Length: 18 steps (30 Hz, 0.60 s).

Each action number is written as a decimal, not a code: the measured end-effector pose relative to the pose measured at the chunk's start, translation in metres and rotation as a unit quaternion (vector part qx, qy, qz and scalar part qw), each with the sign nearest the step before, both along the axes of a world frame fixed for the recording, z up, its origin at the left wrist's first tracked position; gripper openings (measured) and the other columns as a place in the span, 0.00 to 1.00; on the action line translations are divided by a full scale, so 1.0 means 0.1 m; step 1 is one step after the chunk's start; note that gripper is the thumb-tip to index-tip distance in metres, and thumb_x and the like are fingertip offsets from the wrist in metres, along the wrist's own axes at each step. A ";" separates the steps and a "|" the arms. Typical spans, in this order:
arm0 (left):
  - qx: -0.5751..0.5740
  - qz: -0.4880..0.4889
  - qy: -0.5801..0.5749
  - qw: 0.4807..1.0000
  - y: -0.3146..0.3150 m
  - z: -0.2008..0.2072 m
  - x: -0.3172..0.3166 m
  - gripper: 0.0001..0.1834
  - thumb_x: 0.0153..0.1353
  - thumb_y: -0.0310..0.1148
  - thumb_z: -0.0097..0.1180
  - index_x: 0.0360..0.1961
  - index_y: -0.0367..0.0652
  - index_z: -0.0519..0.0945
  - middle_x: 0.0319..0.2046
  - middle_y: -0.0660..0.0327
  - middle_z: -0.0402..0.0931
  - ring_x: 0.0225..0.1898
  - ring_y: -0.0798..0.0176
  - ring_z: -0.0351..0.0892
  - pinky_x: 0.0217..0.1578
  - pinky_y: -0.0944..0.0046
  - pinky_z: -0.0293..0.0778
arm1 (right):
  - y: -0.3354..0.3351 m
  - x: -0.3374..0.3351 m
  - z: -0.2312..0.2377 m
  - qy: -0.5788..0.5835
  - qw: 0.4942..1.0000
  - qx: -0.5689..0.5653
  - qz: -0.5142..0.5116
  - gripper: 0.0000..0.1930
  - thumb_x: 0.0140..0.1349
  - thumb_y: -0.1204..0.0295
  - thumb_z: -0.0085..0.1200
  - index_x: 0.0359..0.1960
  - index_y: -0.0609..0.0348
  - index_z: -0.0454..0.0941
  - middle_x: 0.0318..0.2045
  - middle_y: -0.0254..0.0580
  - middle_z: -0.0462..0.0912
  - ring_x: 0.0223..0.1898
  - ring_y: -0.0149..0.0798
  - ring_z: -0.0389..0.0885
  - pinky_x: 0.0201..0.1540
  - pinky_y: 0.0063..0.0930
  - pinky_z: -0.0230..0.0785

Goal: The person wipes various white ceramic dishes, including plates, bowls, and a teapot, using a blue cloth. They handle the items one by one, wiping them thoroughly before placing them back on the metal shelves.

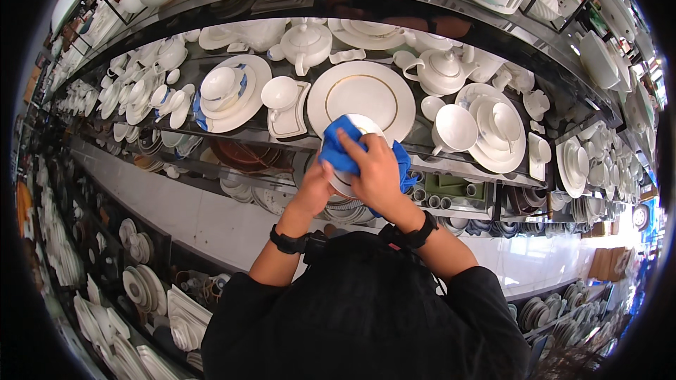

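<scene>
Bright, even indoor light, white glare on the glossy plates [360, 95] toward 12 o'clock, dark vignette ringing the frame, shelf edges [211, 7] bowed by fisheye, crockery smeared and small at 3 and 9 o'clock, dark clothing underexposed at 6 o'clock.

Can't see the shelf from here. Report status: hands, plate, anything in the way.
Left hand grips small white plate from below. Right hand presses blue cloth on it. Large gold-rimmed plate stands close behind.
</scene>
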State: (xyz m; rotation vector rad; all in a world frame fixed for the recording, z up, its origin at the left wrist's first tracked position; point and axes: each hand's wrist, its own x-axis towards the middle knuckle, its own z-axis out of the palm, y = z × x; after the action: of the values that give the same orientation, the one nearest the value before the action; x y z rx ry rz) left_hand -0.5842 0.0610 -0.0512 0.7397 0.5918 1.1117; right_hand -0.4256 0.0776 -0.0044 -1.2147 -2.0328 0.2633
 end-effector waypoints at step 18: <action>-0.003 0.078 0.068 0.995 -0.29 0.25 -0.12 0.50 0.35 0.12 0.42 0.69 0.39 0.57 0.60 0.58 0.67 0.62 0.62 0.65 0.60 0.64 0.64 | -0.08 -0.07 0.05 -0.048 0.995 0.057 -0.063 0.33 0.38 0.80 0.55 0.53 0.42 0.81 0.36 0.42 0.72 0.38 0.46 0.71 0.37 0.38 0.60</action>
State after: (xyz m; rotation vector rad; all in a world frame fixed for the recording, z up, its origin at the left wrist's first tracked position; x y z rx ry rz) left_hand -0.5960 0.0323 -0.0258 0.7777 0.7780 1.2081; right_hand -0.4325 0.0695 0.0004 -1.2982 -2.0128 0.0281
